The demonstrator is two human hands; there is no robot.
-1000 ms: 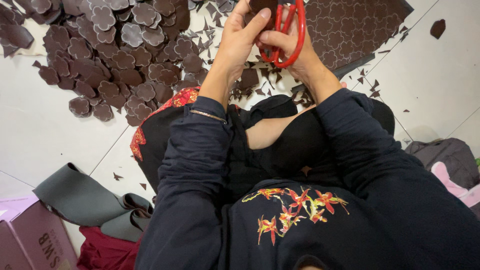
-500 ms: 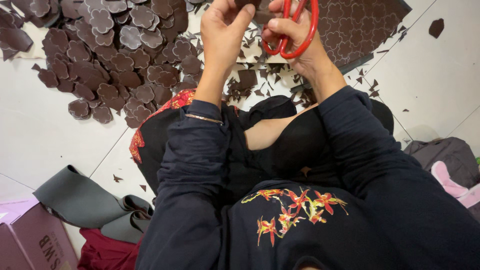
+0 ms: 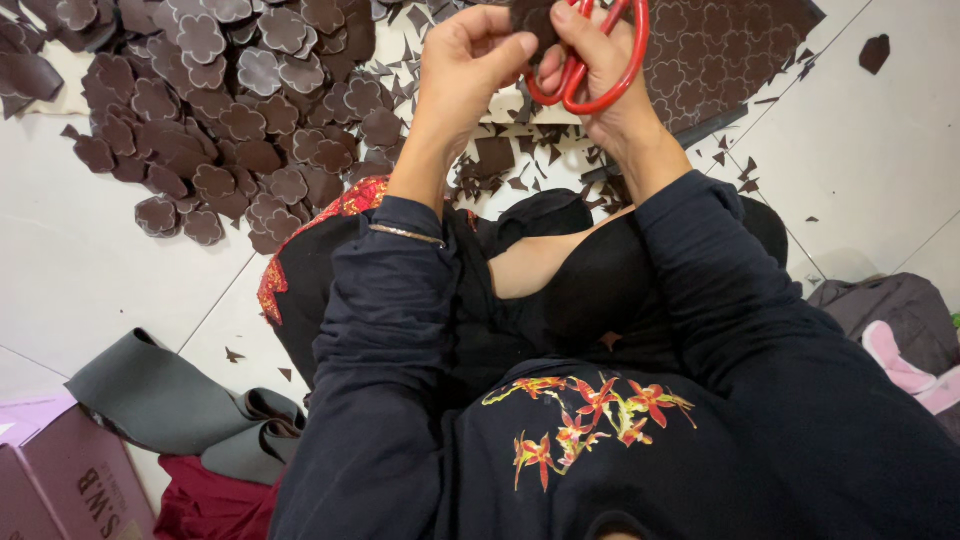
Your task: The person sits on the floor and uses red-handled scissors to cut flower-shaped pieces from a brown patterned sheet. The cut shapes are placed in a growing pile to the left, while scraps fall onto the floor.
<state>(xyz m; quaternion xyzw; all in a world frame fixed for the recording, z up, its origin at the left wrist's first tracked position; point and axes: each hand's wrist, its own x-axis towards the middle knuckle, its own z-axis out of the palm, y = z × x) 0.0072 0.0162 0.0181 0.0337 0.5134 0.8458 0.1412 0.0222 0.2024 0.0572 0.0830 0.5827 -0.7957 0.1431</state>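
- The left hand (image 3: 468, 62) pinches a small dark brown piece (image 3: 530, 18) between thumb and fingertips, holding it up at the top edge of the view, where the blades can reach it.
- The right hand (image 3: 600, 75) has thumb and fingers closed through the loops of red scissors (image 3: 590, 70); the blades run out of view, so whether they are biting the piece cannot be told.
- Both hands meet well above the white tiled floor (image 3: 90, 260), over the lap, so trimmings fall clear: brown scraps (image 3: 520, 165) lie scattered just below them.
- A pile of flower-shaped cutouts (image 3: 220, 110) spreads to the left, set apart from the scraps.
- A brown sheet (image 3: 730, 50) embossed with the same flower outlines lies flat to the right, near the scissors hand.
- A grey roll (image 3: 160, 405) and a box (image 3: 60, 490) sit at lower left, well apart from the hands.
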